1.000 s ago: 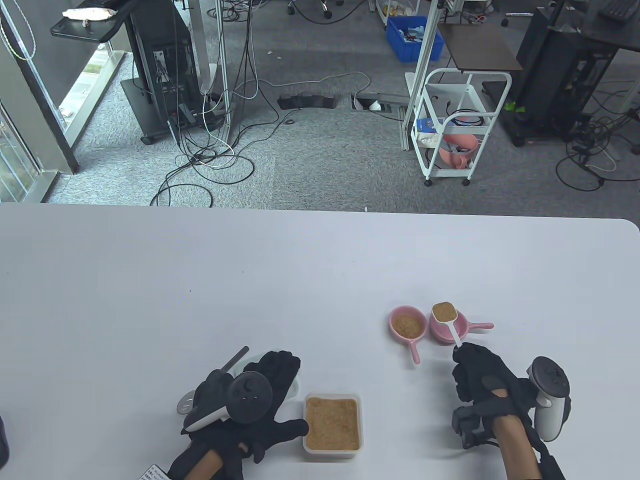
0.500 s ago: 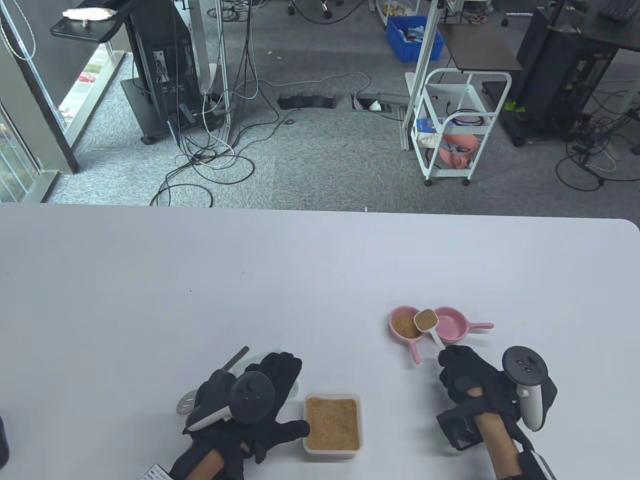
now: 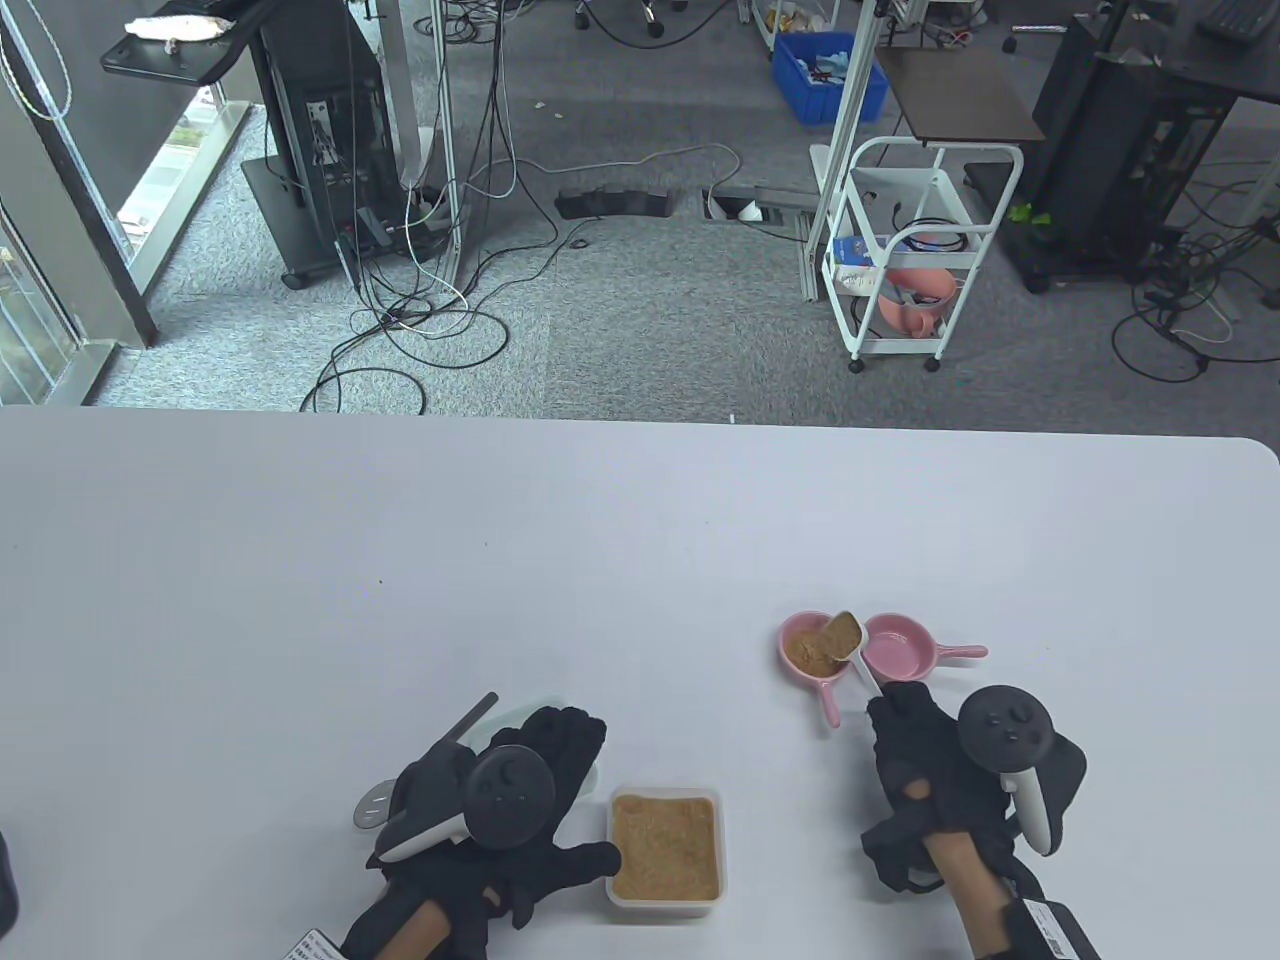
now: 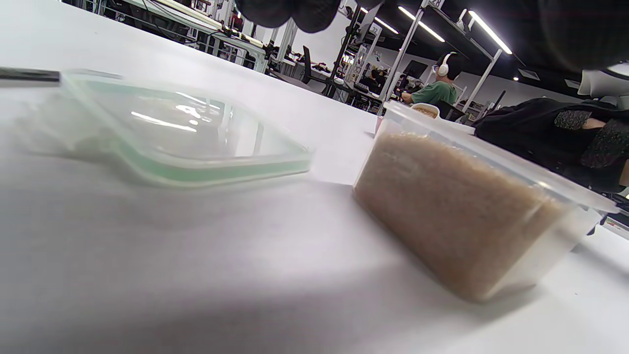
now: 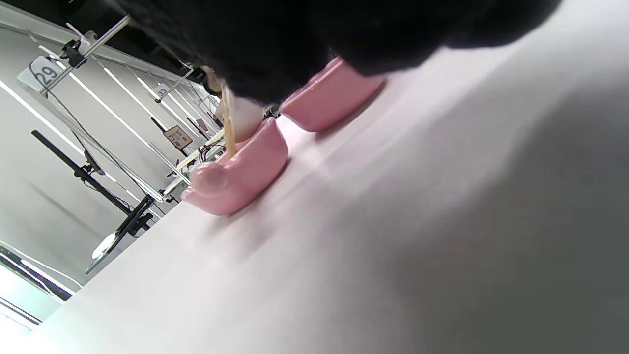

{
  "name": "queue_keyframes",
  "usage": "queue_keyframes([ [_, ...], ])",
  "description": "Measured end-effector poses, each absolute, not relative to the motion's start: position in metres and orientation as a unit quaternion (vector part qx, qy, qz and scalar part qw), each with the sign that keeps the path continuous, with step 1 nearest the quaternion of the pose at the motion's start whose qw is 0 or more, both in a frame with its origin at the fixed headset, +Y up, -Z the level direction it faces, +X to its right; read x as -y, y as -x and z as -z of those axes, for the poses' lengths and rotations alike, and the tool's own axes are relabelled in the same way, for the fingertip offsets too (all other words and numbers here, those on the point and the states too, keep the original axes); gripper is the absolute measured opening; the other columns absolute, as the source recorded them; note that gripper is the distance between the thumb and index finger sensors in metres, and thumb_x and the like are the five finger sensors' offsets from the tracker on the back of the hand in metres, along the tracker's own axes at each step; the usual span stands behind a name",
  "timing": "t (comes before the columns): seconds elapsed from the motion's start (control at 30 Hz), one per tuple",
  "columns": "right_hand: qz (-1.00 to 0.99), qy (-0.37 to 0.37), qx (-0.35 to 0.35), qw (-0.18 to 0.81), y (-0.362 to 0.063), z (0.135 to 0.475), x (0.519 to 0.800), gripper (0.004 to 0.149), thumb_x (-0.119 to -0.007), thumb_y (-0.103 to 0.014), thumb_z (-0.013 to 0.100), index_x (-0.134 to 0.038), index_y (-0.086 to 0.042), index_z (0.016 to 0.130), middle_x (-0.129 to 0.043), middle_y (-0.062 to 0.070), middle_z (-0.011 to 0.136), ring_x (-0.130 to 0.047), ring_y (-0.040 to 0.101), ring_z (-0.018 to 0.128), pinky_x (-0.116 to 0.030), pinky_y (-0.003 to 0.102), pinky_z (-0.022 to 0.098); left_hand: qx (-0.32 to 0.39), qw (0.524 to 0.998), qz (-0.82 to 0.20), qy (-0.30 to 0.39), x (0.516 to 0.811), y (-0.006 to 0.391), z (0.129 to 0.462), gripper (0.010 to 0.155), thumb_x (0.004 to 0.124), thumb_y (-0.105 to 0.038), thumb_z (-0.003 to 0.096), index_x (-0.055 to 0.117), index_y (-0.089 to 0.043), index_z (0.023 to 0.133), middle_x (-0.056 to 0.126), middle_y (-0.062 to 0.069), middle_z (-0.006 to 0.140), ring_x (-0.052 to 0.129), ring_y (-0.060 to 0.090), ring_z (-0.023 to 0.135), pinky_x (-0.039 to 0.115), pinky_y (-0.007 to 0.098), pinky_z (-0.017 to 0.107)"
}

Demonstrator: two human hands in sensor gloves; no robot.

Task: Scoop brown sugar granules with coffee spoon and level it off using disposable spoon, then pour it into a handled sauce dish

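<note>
My right hand [image 3: 893, 708] pinches the handle of the white coffee spoon [image 3: 845, 638]. Its bowl of brown sugar is tipped to the left over the left pink handled sauce dish [image 3: 795, 632], which holds sugar. In the right wrist view a thin stream of sugar [image 5: 227, 132] falls into that dish [image 5: 236, 177]. The right pink dish [image 3: 900, 650] is empty. My left hand [image 3: 560, 735] lies flat on a clear lid [image 4: 186, 132] beside the sugar container [image 3: 665, 848]. A grey utensil [image 3: 474, 718] sticks out from under that hand.
A round metal piece [image 3: 372, 806] shows at the left hand's left side. The sugar container [image 4: 462, 216] stands open near the table's front edge. A printed label [image 3: 308, 945] lies by the left wrist. The table's far edge [image 3: 640, 420] runs well beyond the dishes.
My right hand has carried the filled spoon left, from above the right pink dish to the left one, and tilted it so sugar spills out. The left hand has stayed put.
</note>
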State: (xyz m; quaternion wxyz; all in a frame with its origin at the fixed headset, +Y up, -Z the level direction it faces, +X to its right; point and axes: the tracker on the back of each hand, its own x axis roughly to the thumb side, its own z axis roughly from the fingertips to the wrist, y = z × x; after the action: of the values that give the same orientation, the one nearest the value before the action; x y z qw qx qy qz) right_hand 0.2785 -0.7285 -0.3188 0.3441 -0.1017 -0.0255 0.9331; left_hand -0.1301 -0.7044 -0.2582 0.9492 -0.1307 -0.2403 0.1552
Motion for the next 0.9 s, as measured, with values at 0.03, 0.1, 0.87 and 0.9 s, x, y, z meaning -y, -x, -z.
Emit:
queue_keyframes([
  [0.03, -0.936, 0.099, 0.028, 0.337, -0.278, 0.319, 0.728, 0.044, -0.080, -0.036, 0.050, -0.081, -0.009, 0.084, -0.096, -0.004, 0.039, -0.092, 0.021, 0.013, -0.079, 0.049, 0.035, 0.241, 0.949, -0.155, 0.130, 0.704, 0.130, 0.258, 0.105, 0.060, -0.087, 0.0351, 0.017, -0.032, 0.115, 0.026, -0.002, 0.125, 0.035, 0.031, 0.121, 0.036, 0.049, 0.085],
  [0.1, -0.944, 0.092, 0.038, 0.315, -0.275, 0.318, 0.726, 0.044, -0.080, -0.036, 0.050, -0.081, -0.010, 0.084, -0.096, -0.003, 0.039, -0.092, 0.021, 0.013, -0.079, 0.049, 0.036, 0.242, 0.949, -0.153, 0.130, 0.705, 0.129, 0.258, 0.105, 0.061, -0.087, 0.0350, 0.017, -0.032, 0.114, 0.027, -0.002, 0.125, 0.035, 0.031, 0.121, 0.036, 0.049, 0.085],
  [0.87, -0.986, -0.010, 0.167, 0.028, -0.237, 0.307, 0.708, 0.044, -0.082, -0.035, 0.048, -0.082, -0.012, 0.085, -0.097, -0.002, 0.041, -0.093, 0.024, 0.017, -0.077, 0.050, 0.040, 0.252, 0.947, -0.140, 0.143, 0.708, 0.124, 0.257, 0.106, 0.062, -0.087, 0.0345, 0.019, -0.032, 0.115, 0.029, -0.002, 0.125, 0.037, 0.031, 0.121, 0.037, 0.049, 0.085],
  [0.9, -0.985, -0.015, 0.172, 0.010, -0.235, 0.307, 0.708, 0.044, -0.082, -0.035, 0.048, -0.082, -0.012, 0.085, -0.098, -0.002, 0.041, -0.093, 0.024, 0.017, -0.077, 0.050, 0.040, 0.252, 0.947, -0.139, 0.143, 0.708, 0.124, 0.257, 0.106, 0.062, -0.087, 0.0345, 0.019, -0.032, 0.115, 0.029, -0.002, 0.125, 0.036, 0.031, 0.121, 0.037, 0.049, 0.085],
])
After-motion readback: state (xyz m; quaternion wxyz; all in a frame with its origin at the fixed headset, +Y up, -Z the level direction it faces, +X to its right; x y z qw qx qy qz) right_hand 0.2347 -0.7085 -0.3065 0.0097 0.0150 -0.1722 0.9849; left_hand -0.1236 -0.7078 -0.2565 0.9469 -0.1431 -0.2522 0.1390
